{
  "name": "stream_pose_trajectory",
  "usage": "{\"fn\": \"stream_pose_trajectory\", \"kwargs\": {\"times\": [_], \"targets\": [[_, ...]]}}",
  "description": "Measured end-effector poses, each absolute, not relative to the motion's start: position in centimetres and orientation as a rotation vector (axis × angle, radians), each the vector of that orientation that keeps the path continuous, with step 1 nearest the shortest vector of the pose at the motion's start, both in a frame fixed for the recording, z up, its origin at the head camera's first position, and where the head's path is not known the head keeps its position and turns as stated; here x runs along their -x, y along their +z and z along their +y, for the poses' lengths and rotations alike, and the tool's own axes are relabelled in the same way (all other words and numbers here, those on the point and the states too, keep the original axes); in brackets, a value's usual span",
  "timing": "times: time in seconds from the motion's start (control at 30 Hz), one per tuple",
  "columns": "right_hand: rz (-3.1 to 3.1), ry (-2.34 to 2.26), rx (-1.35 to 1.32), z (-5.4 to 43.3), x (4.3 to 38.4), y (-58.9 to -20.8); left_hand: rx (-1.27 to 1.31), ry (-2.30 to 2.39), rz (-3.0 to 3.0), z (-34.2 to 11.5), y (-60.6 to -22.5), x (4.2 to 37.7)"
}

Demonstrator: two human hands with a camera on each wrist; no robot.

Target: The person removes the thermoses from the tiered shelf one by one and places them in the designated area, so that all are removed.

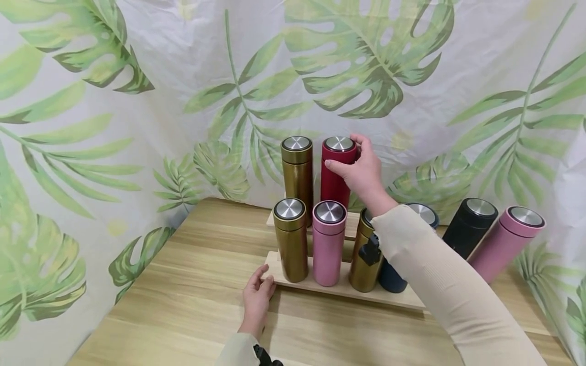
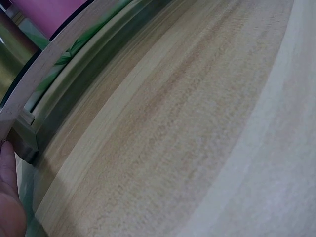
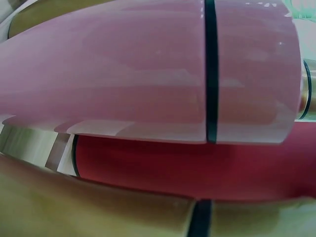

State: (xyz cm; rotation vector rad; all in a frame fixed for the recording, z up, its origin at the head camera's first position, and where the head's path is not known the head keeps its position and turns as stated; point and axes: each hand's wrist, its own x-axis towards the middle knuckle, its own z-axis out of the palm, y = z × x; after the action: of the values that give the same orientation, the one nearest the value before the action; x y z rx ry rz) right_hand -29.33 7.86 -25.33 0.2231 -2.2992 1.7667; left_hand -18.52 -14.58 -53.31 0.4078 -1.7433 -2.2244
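The right hand (image 1: 366,170) grasps the red bottle (image 1: 335,178) near its top, thumb and fingers around it; the bottle is upright at the rear tier of the wooden rack (image 1: 273,260), just right of a gold bottle (image 1: 298,178); the left hand (image 1: 257,300) grips the rack's front left corner; a pink bottle (image 1: 327,254) stands on the front tier

From your head camera, your right sleeve (image 1: 448,274) covers the middle of the dark blue bottle (image 1: 392,278) and the base of the black bottle (image 1: 468,231); the front pink bottle (image 1: 328,249) hides the red bottle's (image 1: 333,186) lower end. In the left wrist view, the edge crops your left hand (image 2: 10,207).
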Motion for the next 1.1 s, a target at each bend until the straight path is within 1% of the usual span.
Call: {"fn": "stream_pose_trajectory", "kwargs": {"times": [0.07, 0.2, 0.6, 1.1], "targets": [[-2.293, 1.753, -0.211, 7.8, 29.3, -25.4, -0.488, -2.230, -1.778, -14.6, -52.8, 18.5], [-2.256, 1.748, -0.206, 8.0, 29.2, -25.6, -0.559, -2.235, -1.803, -14.5, -52.6, 18.7], [-2.017, 1.863, -0.205, 8.8, 28.7, -25.1, -0.513, -2.219, -1.817, -14.7, -53.2, 18.6], [-1.839, 1.815, -0.176, 11.0, 28.4, -24.4, -0.536, -2.221, -1.810, -14.7, -52.9, 18.5]]}}
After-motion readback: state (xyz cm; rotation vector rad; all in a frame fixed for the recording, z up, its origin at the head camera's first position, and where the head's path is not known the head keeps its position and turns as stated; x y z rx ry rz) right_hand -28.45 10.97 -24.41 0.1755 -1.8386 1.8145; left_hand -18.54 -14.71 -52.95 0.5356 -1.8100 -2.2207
